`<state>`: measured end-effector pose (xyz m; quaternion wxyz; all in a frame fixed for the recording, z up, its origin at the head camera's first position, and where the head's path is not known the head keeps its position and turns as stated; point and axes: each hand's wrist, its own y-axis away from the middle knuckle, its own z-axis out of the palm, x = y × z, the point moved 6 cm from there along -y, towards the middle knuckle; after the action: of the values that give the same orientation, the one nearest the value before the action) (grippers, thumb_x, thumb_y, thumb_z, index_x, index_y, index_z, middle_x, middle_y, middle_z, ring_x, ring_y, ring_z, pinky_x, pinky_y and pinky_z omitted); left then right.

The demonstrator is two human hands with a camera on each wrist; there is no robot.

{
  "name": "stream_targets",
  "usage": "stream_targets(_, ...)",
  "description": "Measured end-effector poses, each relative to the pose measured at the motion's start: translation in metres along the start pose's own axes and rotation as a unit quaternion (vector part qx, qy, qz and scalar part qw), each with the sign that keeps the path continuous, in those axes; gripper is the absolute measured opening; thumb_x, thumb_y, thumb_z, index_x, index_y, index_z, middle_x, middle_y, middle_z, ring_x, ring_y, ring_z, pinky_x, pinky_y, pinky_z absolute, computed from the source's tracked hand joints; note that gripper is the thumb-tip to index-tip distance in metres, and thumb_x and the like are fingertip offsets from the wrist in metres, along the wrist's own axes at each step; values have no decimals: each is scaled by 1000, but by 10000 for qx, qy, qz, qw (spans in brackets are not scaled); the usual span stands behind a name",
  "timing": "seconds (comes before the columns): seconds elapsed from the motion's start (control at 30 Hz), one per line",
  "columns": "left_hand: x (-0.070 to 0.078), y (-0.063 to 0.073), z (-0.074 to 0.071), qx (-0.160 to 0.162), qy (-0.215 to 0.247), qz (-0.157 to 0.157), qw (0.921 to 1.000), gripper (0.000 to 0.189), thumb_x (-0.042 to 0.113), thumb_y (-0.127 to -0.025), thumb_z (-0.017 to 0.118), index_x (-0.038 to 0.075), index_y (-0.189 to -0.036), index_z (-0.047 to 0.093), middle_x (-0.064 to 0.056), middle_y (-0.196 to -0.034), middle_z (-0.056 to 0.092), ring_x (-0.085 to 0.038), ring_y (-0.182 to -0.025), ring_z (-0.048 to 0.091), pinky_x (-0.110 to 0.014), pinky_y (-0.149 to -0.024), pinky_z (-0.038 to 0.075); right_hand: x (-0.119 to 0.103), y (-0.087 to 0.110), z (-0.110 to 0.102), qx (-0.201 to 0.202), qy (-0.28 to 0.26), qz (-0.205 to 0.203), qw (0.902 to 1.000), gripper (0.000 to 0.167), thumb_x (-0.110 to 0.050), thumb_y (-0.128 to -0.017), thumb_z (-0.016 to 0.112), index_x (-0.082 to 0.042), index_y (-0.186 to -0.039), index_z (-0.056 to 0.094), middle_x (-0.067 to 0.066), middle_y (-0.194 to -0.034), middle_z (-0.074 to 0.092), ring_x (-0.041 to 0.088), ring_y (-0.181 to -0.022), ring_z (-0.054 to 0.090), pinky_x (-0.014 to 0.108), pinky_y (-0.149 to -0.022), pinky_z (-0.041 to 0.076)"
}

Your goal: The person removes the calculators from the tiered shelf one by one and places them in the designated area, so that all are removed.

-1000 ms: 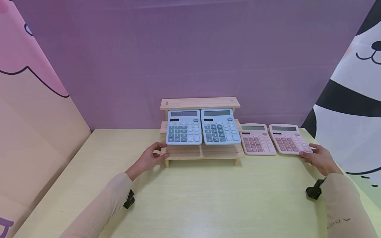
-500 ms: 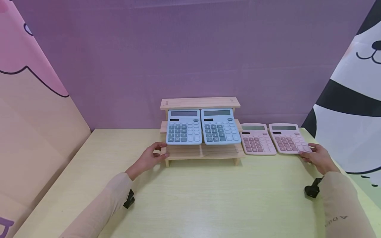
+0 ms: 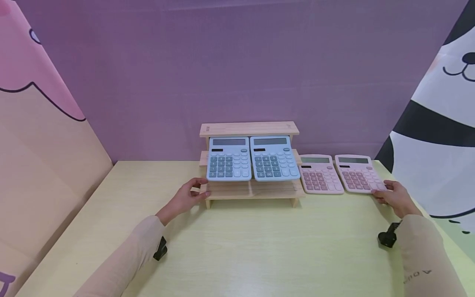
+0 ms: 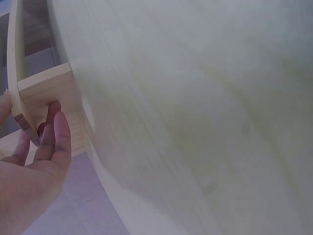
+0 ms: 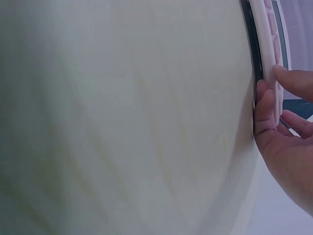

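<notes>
Rack (image 3: pixel 249 128) holds blue calculators (image 3: pixel 229 161); pink calculators (image 3: pixel 321 175) beside it on table (image 3: pixel 267 243), likely half done. Right hand (image 3: pixel 398 199) pinches outer pink calculator (image 3: pixel 360 175); left hand (image 3: pixel 185 199) grips rack's bottom shelf (image 3: pixel 252 190).

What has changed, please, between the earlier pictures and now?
Only the right hand and right sleeve have shifted very slightly left; the hand holds the right pink calculator as before. Nothing was visibly let go or newly grasped. The left hand on the wooden rack, both blue calculators and the left pink calculator stayed as they were.
</notes>
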<state>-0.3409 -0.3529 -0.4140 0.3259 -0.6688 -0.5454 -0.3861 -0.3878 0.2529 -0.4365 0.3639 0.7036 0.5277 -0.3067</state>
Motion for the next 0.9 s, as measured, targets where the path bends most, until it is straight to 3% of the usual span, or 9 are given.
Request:
stream_targets(0.3, -1, 0, 1, -11, -6, -18, 10000, 50, 22, -87, 63, 8, -130, 42, -13, -132, 42, -30, -107, 52, -33, -86, 51, 1, 1, 1, -188, 0, -206, 9996, 80, -9, -90, 54, 20, -134, -6, 39, -135, 13, -5, -68, 46, 18, -65, 49)
stream_targets(0.57, -2, -1, 1, -9, -24, 19, 10000, 51, 23, -87, 63, 7, -130, 43, -14, -133, 42, -29, -106, 53, -34, -88, 51, 1, 5, -1, -253, -96, -11, 9996, 85, -14, -90, 55, 16, -136, -9, 38, -141, 5, -4, -72, 45, 18, -68, 50)
stream_targets(0.9, -2, -1, 0, -48, -71, 35, 10000, 53, 26, -87, 63, 8, -131, 41, -12, -134, 41, -30, -110, 51, -36, -91, 49, -8, 16, -2, -240, -156, 155, 9995, 86, -17, -90, 54, 15, -136, -11, 39, -141, 8, -1, -70, 52, 20, -68, 52)
